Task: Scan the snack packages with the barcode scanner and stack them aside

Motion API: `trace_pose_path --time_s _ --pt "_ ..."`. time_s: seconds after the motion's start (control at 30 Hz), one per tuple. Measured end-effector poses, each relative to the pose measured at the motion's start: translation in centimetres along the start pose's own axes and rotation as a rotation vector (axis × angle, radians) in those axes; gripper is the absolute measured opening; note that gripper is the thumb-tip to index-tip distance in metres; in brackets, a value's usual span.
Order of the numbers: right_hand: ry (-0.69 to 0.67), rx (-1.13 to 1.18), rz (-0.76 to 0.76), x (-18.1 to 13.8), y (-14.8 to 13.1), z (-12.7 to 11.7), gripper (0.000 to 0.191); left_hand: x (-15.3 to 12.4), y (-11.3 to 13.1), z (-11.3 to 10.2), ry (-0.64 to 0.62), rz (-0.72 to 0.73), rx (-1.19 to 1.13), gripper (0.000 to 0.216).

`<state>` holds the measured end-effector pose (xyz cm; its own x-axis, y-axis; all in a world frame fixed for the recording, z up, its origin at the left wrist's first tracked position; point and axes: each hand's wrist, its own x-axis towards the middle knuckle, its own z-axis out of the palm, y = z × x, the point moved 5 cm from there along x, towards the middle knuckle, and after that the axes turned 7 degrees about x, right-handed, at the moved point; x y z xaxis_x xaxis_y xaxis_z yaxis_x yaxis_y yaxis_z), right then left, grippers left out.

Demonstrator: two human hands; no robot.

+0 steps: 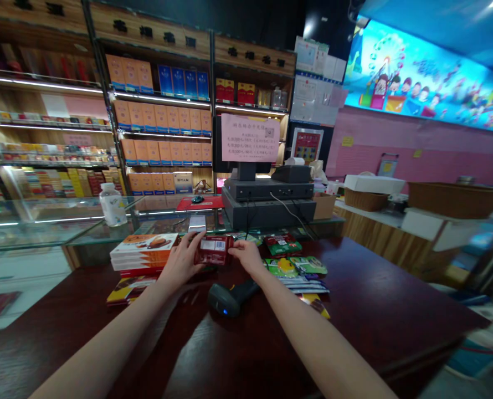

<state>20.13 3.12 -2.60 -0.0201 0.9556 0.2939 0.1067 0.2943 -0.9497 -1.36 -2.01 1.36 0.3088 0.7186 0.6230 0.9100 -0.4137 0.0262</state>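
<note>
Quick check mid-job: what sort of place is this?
Most likely a small shop's checkout: a till terminal, a handheld barcode scanner lying on the dark counter, and lit shelves of boxed goods behind. The left hand and right hand hold a red packet.

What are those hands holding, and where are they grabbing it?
A small dark red packet. The left hand grips its left end and the right hand its right end, just beyond the black scanner.
</note>
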Motion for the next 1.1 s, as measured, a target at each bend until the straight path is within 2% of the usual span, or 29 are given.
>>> trace_pose_path --time_s 0.1,0.23,0.33,0.4,0.5,0.57,0.77,0.93,1.1 --pt "0.051 -0.027 -0.021 0.2 0.0 -0.4 0.014 0.5 -0.4 0.2 0.001 -0.001 -0.211 0.078" --pt "0.078 -0.030 -0.051 0.2 -0.5 -0.6 0.014 1.0 -1.8 0.2 0.047 -0.209 -0.410 0.061" --pt "0.098 -0.100 -0.106 0.2 -1.5 -0.6 0.014 1.2 -2.4 -0.4 0.085 -0.323 -0.419 0.042" --pt "0.138 -0.178 -0.143 0.3 -2.2 -0.7 0.012 1.3 -2.5 -0.9 0.071 -0.336 -0.404 0.030" --pt "0.166 -0.241 -0.189 0.5 -2.9 -0.6 0.009 1.2 -2.7 -1.6 0.058 -0.338 -0.329 0.024" --pt "0.133 -0.220 -0.204 0.6 -3.0 -0.1 0.012 1.2 -2.7 -2.2 0.078 -0.311 -0.228 0.025" --pt "0.064 -0.114 -0.152 0.9 -2.0 1.4 0.021 0.6 -2.9 -3.5 0.146 -0.101 0.080 0.022" --pt "0.032 -0.082 -0.067 0.9 -1.6 2.1 0.030 -0.2 -3.7 -3.2 0.141 0.027 0.172 0.025" --pt "-0.060 0.011 -0.020 0.7 -1.2 3.5 0.036 -0.9 -4.1 -2.7 0.094 0.142 0.261 0.027"
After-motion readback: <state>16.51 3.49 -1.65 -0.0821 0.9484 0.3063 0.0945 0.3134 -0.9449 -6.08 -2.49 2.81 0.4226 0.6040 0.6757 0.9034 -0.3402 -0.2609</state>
